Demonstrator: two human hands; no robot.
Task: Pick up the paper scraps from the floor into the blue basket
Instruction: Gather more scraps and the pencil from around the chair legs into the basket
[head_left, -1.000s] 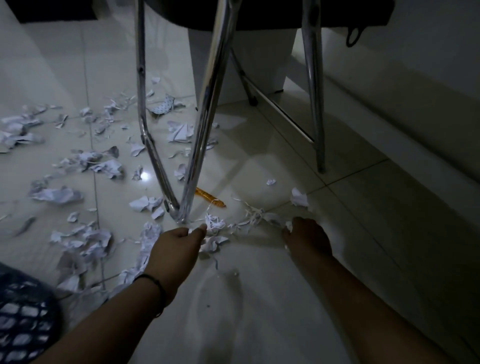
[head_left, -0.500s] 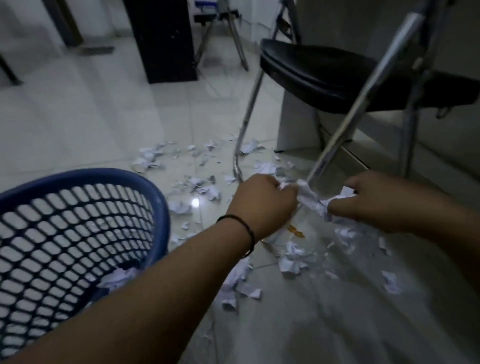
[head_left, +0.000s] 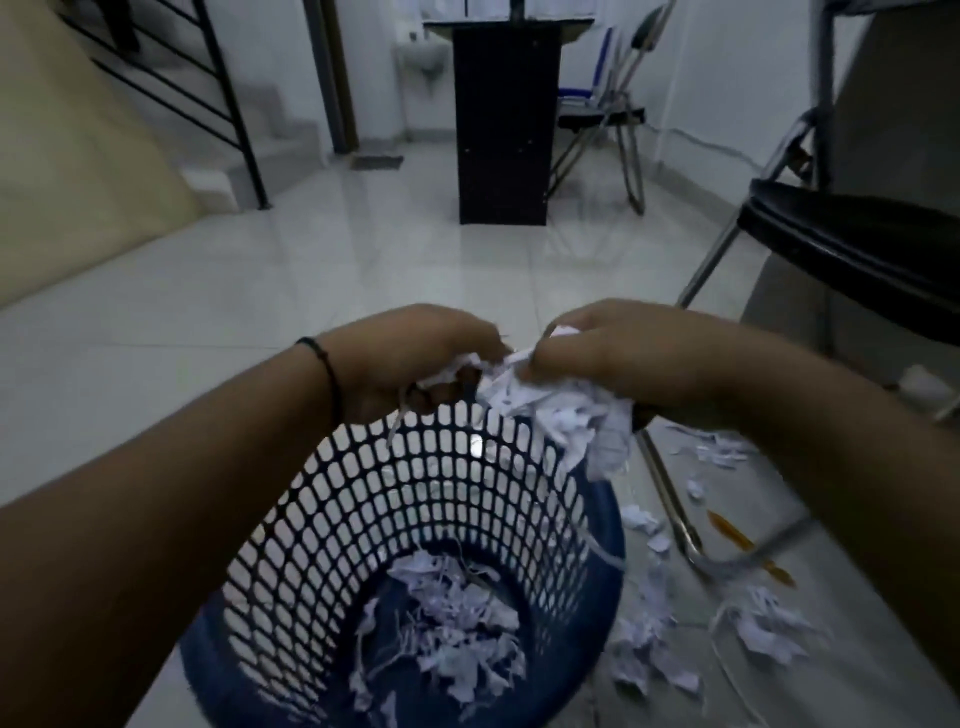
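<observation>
The blue basket stands on the tiled floor with a bed of scraps already in its bottom, and more paper scraps lie loose just beside its right wall (near the chair leg). Above its far rim the left hand and right hand grip one bunched wad between them — feather-light, limp, apt to shed bits — so it is best cupped from both sides.

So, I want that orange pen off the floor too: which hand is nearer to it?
Right. The right hand is over the basket's right rim, on the orange pen's side; the left hand is farther left.
</observation>
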